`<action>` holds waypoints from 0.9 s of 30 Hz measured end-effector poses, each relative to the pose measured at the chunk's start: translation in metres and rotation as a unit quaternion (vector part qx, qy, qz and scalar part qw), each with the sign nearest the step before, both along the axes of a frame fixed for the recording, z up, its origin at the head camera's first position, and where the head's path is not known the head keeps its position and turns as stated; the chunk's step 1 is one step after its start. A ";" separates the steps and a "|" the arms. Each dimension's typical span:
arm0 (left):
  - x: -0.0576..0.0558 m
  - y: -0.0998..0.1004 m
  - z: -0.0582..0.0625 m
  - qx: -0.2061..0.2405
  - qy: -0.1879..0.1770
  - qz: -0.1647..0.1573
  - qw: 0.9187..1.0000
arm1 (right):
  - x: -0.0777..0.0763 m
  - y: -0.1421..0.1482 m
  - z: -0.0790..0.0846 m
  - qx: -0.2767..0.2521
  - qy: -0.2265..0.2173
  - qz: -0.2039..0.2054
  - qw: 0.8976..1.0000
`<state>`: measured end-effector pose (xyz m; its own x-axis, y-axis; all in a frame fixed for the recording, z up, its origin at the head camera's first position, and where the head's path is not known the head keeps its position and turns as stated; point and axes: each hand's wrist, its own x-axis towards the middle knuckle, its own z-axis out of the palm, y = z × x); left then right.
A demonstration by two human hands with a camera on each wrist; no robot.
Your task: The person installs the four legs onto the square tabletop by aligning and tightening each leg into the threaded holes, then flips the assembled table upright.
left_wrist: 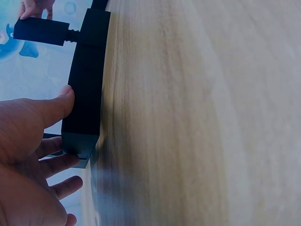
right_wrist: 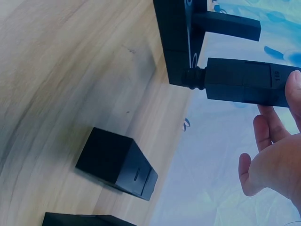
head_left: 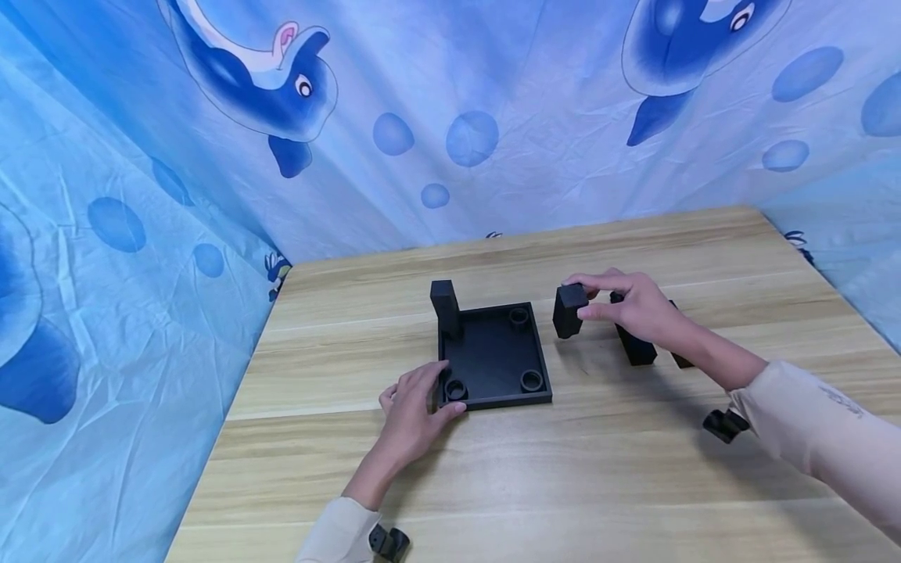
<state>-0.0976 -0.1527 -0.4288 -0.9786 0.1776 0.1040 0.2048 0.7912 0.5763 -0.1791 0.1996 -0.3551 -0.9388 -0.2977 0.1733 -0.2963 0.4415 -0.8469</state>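
My left hand [head_left: 411,414] grips the near-left corner of a square black panel [head_left: 493,352] with raised edges, thumb on the near side and fingers on the left side. One black square leg [head_left: 445,307] stands upright in the panel's far-left corner; round sockets [head_left: 531,381] show in the other three corners. Beyond the panel's right edge, my right hand [head_left: 629,305] pinches a second black leg [head_left: 566,313] near its top, between thumb and fingers. A ridged, screw-like stub [right_wrist: 194,78] shows on this leg's lower end in the right wrist view.
Two more black legs lie on the wooden table [head_left: 338,383] under my right forearm, the nearer loose leg [head_left: 637,344] beside the farther loose leg [head_left: 681,358]. A blue curtain [head_left: 535,172] with dolphins hangs along the table's back and left edges.
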 end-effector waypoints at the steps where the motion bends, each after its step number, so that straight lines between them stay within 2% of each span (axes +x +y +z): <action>1: 0.000 0.000 0.000 0.000 0.000 0.000 1.000 | -0.001 -0.001 0.000 -0.002 -0.003 0.000 1.000; 18: -0.001 0.000 0.000 0.001 -0.004 0.003 1.000 | -0.013 -0.020 0.004 -0.033 -0.046 -0.001 0.998; 27: 0.000 0.000 -0.001 0.001 -0.005 0.005 1.000 | -0.016 -0.027 0.004 -0.035 -0.041 0.014 0.998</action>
